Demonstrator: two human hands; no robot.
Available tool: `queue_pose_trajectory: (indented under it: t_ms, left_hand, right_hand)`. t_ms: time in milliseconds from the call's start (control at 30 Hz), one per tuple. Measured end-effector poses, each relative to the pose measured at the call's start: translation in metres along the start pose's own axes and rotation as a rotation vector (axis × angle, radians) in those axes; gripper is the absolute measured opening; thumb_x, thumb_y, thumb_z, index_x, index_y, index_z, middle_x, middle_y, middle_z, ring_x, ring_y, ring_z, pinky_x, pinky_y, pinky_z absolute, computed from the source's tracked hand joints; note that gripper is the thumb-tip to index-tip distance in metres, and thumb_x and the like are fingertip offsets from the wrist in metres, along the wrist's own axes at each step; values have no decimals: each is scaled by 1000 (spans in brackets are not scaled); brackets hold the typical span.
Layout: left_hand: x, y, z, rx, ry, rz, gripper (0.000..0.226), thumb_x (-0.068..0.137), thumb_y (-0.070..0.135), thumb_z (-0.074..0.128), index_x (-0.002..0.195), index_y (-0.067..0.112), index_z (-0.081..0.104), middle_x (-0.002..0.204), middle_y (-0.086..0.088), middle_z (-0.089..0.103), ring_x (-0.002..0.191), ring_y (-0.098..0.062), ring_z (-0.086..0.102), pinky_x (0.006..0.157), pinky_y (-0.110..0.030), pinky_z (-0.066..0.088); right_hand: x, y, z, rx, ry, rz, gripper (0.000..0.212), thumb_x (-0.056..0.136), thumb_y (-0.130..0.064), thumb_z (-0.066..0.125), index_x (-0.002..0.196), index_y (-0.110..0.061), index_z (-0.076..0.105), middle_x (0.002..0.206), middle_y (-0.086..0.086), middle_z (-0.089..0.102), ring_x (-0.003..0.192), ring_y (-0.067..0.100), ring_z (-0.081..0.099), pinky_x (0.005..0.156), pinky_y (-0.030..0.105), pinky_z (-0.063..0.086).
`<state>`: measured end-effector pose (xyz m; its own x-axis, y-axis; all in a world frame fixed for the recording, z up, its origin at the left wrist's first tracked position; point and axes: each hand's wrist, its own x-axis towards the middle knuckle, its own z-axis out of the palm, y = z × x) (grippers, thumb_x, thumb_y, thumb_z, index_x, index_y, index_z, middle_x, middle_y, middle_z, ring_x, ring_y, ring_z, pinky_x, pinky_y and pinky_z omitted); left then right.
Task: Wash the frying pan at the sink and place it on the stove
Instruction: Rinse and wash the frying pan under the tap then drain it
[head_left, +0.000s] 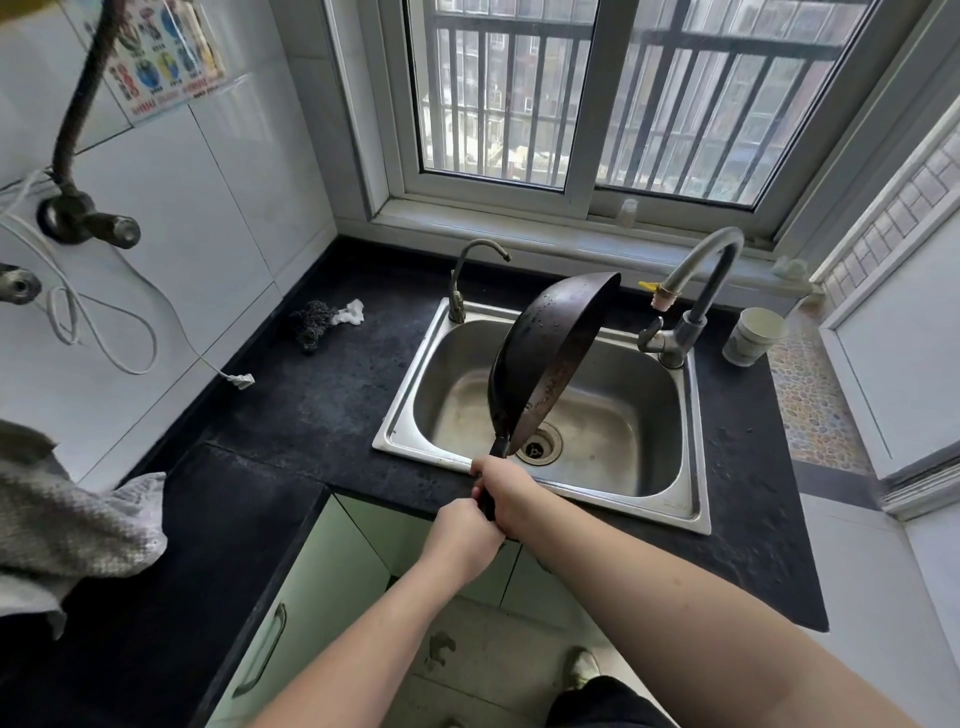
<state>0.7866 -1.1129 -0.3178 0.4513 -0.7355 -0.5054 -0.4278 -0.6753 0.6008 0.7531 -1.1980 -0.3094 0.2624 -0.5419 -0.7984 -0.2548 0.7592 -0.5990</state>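
Black stone-like countertop (322, 395) runs round the corner of the kitchen, under a barred window (613, 98) and white tiled walls. Set into it is a stainless steel sink (613, 457) with a round drain (538, 445) at its bottom. A tall curved tap (711, 280) stands at the sink's far right corner, and a thinner gooseneck tap (467, 270) at its far left.

The frying pan (540, 358), dark and worn, is held up over the sink basin, tipped on its edge so that its open side faces right and its rounded underside faces left. Its long axis runs from the handle (491, 488), low and near the person at the sink's front rim, up and away to the far rim of the pan, which reaches towards the tall tap's spout. The pan touches neither the basin nor the taps.

Both hands grip the handle, one behind the other. The right hand (506, 493) is the farther one, its fingers curled tight round the handle just below the pan's body. The left hand (462, 535) wraps the handle's near end, fingers closed round it and pressed against the right hand.

A grey cloth (78, 530) lies heaped on the counter at the left. A steel scouring pad (314, 322) sits on the counter left of the sink, and a pale cup (753, 335) stands to the right of the tall tap.
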Motion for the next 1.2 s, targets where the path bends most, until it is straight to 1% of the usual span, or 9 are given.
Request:
queue_pose_trajectory:
  t_ms: [133, 267, 400, 500, 633, 733, 900, 1033, 1200]
  left_hand:
    - [0, 8, -1, -35, -34, -2, 14, 77, 24, 50, 67, 17, 55, 57, 2, 56, 49, -20, 54, 40, -20, 36]
    - [-9, -2, 10, -72, 0, 32, 15, 72, 27, 51, 62, 17, 55, 62, -2, 63, 58, -23, 61, 40, -21, 32]
    - [-12, -5, 20, -142, 7, 40, 16, 68, 31, 51, 62, 17, 57, 62, -2, 63, 59, -23, 57, 45, -23, 34]
    - [-8, -2, 23, -271, -8, -34, 11, 65, 25, 51, 61, 15, 53, 60, -18, 58, 56, -26, 50, 53, -28, 36]
    - [-6, -5, 22, -256, 12, 15, 13, 63, 30, 53, 59, 17, 55, 46, 3, 51, 48, -24, 49, 47, -26, 36]
    - [-6, -3, 13, -249, 30, 44, 16, 61, 32, 52, 56, 17, 55, 42, 3, 51, 40, -19, 46, 41, -23, 32]
    - [-12, 4, 0, -257, 14, 56, 13, 60, 30, 53, 54, 18, 52, 35, 6, 45, 38, -18, 43, 43, -23, 31]
    - [-19, 9, -6, -318, -45, -5, 7, 65, 24, 53, 65, 18, 49, 42, 2, 45, 38, -22, 44, 43, -24, 34]
    - [-30, 15, -14, -388, -83, -14, 16, 79, 16, 51, 64, 12, 47, 41, -4, 44, 27, -17, 38, 37, -16, 31]
  right_hand:
    - [-2, -4, -4, -8, 12, -24, 16, 81, -3, 48, 70, -12, 40, 50, 3, 38, 30, 12, 35, 38, 13, 31]
    - [-5, 11, -11, 39, -20, -35, 20, 78, -4, 53, 64, -13, 42, 39, -1, 38, 33, 13, 37, 39, 16, 31]
    - [-9, 14, -15, 8, -11, -68, 17, 79, -6, 54, 66, -12, 44, 44, 1, 40, 37, 14, 39, 39, 16, 32]
    - [-11, 10, -16, -6, -18, -61, 17, 78, -7, 54, 64, -11, 44, 43, 2, 40, 40, 16, 38, 39, 16, 32]
    - [-14, 8, -15, -1, -29, -87, 18, 78, -7, 55, 65, -12, 44, 45, 2, 41, 40, 16, 40, 41, 18, 33]
    - [-20, 2, -13, 4, -39, -116, 19, 80, -7, 54, 64, -11, 44, 42, 1, 42, 38, 16, 40, 39, 18, 33]
    - [-28, -5, -11, -7, -45, -123, 20, 82, -9, 55, 66, -9, 44, 44, 4, 43, 35, 15, 40, 38, 19, 34]
    - [-32, -5, -7, -4, -50, -146, 19, 83, -6, 55, 68, -10, 44, 37, 0, 42, 34, 13, 41, 38, 18, 35]
    - [-35, -9, -1, -104, 13, -147, 10, 83, -8, 55, 76, -4, 49, 51, 7, 47, 39, 17, 42, 37, 16, 34]
